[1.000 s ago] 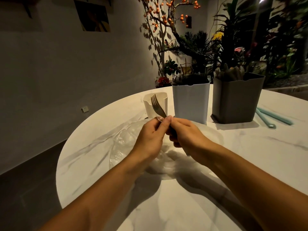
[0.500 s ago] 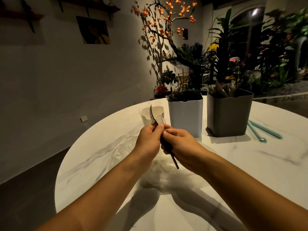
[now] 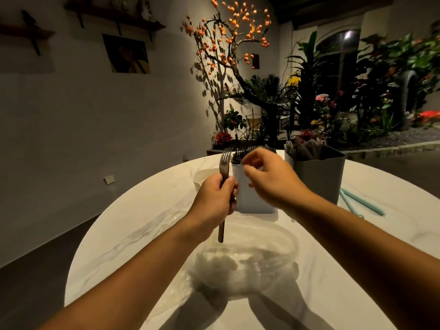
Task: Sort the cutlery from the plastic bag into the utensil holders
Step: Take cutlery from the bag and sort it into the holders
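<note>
My left hand (image 3: 214, 198) grips a dark fork (image 3: 224, 163) by its handle and holds it upright, tines up, just left of the white utensil holder (image 3: 254, 201). Dark fork heads stick out of that holder's top. My right hand (image 3: 269, 179) hovers in front of the white holder's rim, blurred, fingers loosely curled, with nothing visible in them. A grey holder (image 3: 319, 179) with pale cutlery stands to the right. A small cream cup (image 3: 201, 177) sits behind my left hand. The clear plastic bag (image 3: 250, 260) lies crumpled on the table below my hands.
The round white marble table (image 3: 133, 236) ends close on the left and near side. Two teal sticks (image 3: 362, 203) lie right of the grey holder. Plants and a tree with orange fruit stand beyond the far edge.
My right hand has let go of the fork and risen toward the white holder. My left hand now holds the fork alone, upright and higher. The view has tilted upward.
</note>
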Demonstrator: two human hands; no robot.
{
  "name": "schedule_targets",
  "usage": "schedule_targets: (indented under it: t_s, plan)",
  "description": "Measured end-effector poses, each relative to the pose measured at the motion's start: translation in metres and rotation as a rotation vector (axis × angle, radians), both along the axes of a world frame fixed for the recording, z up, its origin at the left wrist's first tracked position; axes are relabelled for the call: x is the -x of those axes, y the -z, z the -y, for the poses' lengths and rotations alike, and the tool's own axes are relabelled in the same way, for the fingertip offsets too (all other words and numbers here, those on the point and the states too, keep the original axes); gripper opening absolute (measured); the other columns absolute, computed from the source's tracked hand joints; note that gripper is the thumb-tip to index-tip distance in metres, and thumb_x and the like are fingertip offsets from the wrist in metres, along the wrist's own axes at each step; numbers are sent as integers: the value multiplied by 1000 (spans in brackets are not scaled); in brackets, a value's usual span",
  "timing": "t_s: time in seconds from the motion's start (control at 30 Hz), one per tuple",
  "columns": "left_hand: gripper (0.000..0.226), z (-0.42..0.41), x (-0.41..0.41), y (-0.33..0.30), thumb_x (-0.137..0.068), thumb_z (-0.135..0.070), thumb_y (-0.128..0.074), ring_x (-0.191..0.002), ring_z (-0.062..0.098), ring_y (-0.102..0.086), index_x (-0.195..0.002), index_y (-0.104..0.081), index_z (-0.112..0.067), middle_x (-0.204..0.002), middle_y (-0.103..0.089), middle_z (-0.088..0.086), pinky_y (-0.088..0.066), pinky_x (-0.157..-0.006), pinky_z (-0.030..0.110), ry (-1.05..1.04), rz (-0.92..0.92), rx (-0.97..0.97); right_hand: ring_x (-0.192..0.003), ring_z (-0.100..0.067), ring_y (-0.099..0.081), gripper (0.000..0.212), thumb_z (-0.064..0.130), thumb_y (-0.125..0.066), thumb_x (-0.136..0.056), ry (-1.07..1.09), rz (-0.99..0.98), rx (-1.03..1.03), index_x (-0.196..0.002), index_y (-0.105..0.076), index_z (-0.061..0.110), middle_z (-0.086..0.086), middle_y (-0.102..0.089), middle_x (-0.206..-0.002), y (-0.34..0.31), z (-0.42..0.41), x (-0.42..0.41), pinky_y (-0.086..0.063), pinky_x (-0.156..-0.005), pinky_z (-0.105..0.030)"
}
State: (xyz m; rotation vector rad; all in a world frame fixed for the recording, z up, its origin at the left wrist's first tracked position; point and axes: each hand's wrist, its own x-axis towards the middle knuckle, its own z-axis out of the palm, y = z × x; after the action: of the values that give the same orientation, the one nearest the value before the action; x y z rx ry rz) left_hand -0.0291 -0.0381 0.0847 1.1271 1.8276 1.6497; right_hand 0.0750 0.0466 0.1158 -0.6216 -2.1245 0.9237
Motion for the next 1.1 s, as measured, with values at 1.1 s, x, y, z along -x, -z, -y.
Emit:
schedule_targets:
  t_s: [1.1]
  plan:
    - [33,-68,35,-54,-110,-23,-35,-85,9,-59,-97,-65,-20,-93,-68,-1,-48,-76,25,-43,-159,-137,-82,0,-65,19,3,-68,-86,22,-108,-321,-95,-69,20,12,-67,-86,-57,-64,17,-57,-81,-22]
